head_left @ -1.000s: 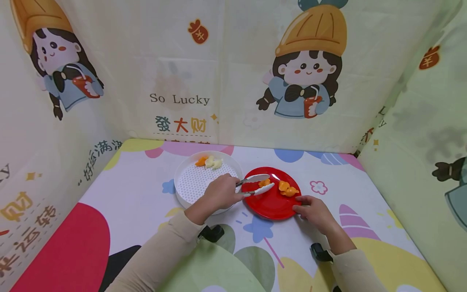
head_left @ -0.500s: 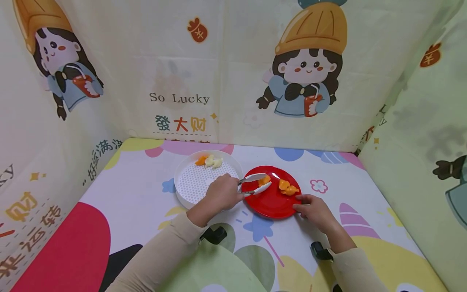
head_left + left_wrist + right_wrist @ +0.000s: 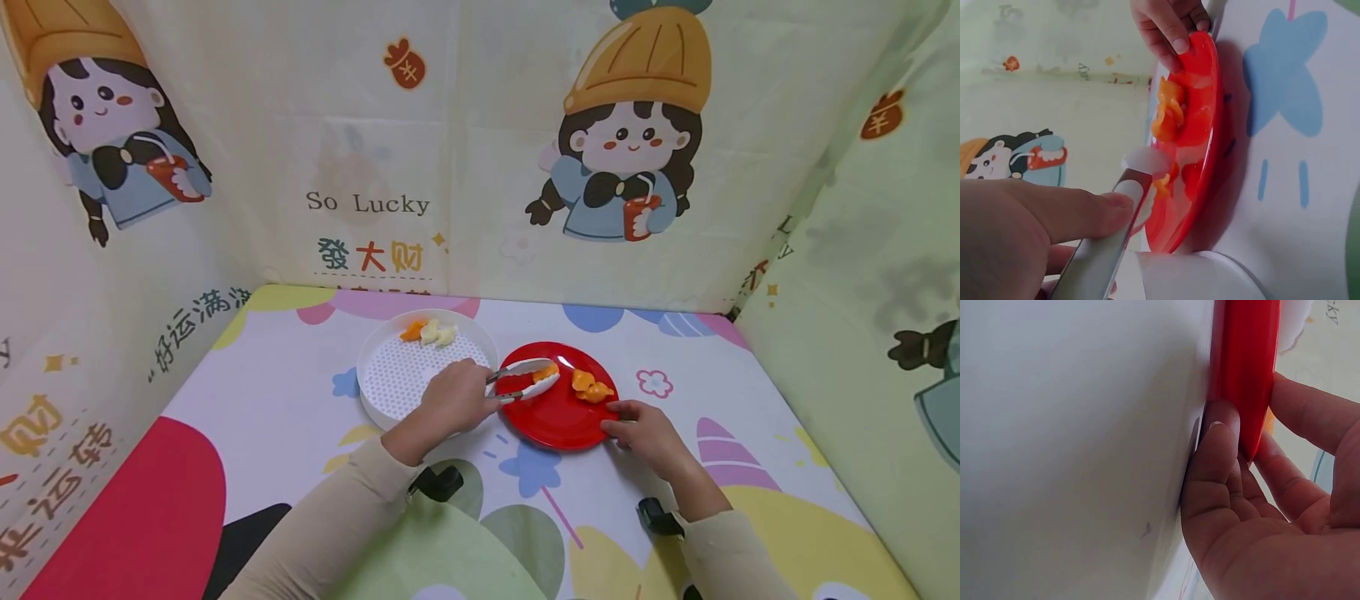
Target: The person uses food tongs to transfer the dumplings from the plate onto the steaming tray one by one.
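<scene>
Head view | left hand (image 3: 459,396), mid-frame: thumb and fingers clamped on tongs (image 3: 536,389) | tong tips: either side of orange piece (image 3: 547,372), on red plate (image 3: 555,432), centre-right; firmness cannot be told | right hand (image 3: 647,433), lower right: pinches plate rim | paired orange pieces (image 3: 596,392), centre-right | white tray (image 3: 390,375), left of centre | risk: weak squeeze could drop piece; rim tug could slide pieces

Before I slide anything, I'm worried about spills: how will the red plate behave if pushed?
The red plate looks stiff, unbent where the right hand grips it. Its glossy face may let the orange pieces slide. Low and wide, it seems unlikely to tip.
</scene>
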### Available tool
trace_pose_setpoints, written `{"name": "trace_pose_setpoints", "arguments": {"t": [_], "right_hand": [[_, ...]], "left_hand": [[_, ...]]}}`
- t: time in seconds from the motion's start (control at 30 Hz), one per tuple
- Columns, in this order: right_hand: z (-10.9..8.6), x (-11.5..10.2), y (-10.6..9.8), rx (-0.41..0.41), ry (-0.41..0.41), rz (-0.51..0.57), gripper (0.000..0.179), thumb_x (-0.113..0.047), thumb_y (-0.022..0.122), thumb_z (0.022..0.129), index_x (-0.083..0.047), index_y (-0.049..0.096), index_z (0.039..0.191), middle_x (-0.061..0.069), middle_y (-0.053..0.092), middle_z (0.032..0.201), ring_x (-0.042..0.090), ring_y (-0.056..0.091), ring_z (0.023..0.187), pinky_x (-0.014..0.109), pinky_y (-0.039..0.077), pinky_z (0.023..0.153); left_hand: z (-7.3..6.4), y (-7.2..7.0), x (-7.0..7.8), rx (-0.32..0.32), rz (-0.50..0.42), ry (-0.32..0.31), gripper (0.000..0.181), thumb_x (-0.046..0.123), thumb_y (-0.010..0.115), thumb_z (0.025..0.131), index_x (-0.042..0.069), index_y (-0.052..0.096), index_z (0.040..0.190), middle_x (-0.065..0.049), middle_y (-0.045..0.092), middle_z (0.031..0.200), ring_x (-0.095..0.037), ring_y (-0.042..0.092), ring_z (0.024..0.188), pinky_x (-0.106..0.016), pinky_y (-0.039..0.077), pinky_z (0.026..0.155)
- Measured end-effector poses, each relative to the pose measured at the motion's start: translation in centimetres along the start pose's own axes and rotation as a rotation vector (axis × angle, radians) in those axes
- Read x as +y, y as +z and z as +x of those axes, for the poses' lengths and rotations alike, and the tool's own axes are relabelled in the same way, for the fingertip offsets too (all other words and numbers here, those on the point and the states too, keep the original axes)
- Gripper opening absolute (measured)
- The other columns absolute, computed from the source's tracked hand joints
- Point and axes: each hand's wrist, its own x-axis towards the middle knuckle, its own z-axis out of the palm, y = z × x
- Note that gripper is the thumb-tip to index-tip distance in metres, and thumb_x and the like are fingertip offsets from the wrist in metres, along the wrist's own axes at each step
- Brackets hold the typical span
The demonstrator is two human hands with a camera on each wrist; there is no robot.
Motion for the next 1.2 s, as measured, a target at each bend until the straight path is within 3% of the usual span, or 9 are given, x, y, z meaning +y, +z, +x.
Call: {"name": "trace_pose_setpoints", "arguments": {"t": [0.33,0.73,0.97,1.2], "right_hand": [[-0.1,-0.1,0.0,-0.006,-0.003,0.006,0.055,-0.023,0.071,0.093,0.005,0.051,0.137,0.016,0.060,0.115,0.024,0.058,0.086,0.032,0.056,0.072],[-0.1,-0.1,0.0,-0.013,-0.003,0.010,0.055,-0.023,0.071,0.093,0.004,0.051,0.137,0.015,0.060,0.114,0.024,0.058,0.086,0.032,0.055,0.072],[-0.1,-0.1,-0.1,-0.013,-0.001,0.010,0.056,-0.023,0.071,0.093,0.004,0.051,0.138,0.014,0.060,0.113,0.024,0.058,0.086,0.032,0.055,0.072],[-0.1,-0.1,-0.1,-0.015,-0.004,0.005,0.056,-0.023,0.071,0.093,0.004,0.051,0.138,0.016,0.060,0.116,0.024,0.058,0.088,0.032,0.056,0.072]], "left_hand": [[-0.3,-1.0,-0.8,0.043,-0.002,0.053,0.043,0.032,0.081,0.083,0.009,0.073,0.119,-0.003,0.063,0.090,-0.017,0.054,0.078,-0.023,0.050,0.056],[-1.3,-3.6,-2.6,0.119,0.023,0.029,0.048,0.032,0.081,0.085,0.010,0.070,0.126,-0.005,0.061,0.092,-0.018,0.051,0.079,-0.026,0.049,0.058],[-2.0,-4.6,-4.3,0.177,0.054,0.035,0.051,0.032,0.080,0.085,0.007,0.068,0.129,-0.009,0.064,0.102,-0.021,0.053,0.085,-0.031,0.052,0.063],[-2.3,-5.3,-6.2,0.195,0.070,-0.003,0.054,0.032,0.081,0.084,0.006,0.068,0.129,-0.009,0.062,0.098,-0.022,0.052,0.081,-0.030,0.049,0.058]]}}
